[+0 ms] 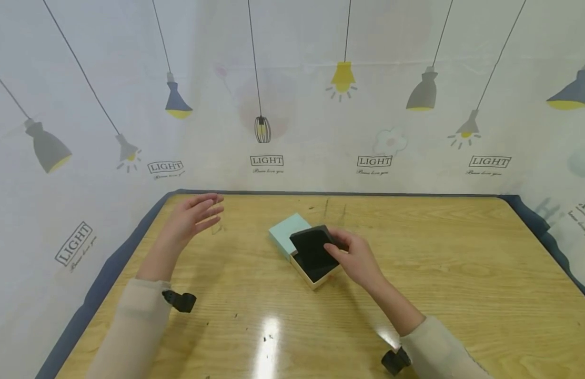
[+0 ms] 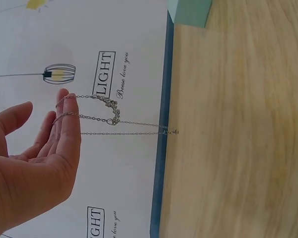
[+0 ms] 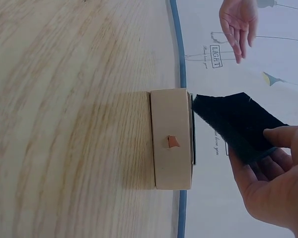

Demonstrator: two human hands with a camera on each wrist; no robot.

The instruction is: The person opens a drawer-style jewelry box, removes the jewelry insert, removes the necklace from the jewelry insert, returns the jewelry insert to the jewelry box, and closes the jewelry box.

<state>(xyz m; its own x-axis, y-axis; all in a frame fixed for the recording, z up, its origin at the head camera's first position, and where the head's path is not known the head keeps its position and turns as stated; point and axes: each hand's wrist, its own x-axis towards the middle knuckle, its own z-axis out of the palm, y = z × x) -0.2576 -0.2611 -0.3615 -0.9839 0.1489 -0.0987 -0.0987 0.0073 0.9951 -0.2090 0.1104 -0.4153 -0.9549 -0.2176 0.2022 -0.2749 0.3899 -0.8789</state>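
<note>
A thin silver necklace (image 2: pixel 112 110) with a cluster of small ornaments hangs in loops over the fingers of my left hand (image 1: pixel 194 217), which is raised over the table's left side. Those fingers are fairly straight, with the thumb apart. My right hand (image 1: pixel 356 258) pinches a black foam-like pad (image 3: pixel 238 119) by one edge between thumb and fingers. Tilted, the pad stands over a small cream box (image 1: pixel 303 272) with a dark interior. In the right wrist view, a small orange-brown tab (image 3: pixel 173 142) shows on the box's side. A mint-green lid (image 1: pixel 285 230) lies against the box's far left side.
The wooden table (image 1: pixel 453 247) has a glossy, light-reflecting top. A pale curtain (image 1: pixel 311 116) printed with lamps stands behind it and along both sides, with a dark blue band at the table's edge. Black straps with small devices sit at both sleeves.
</note>
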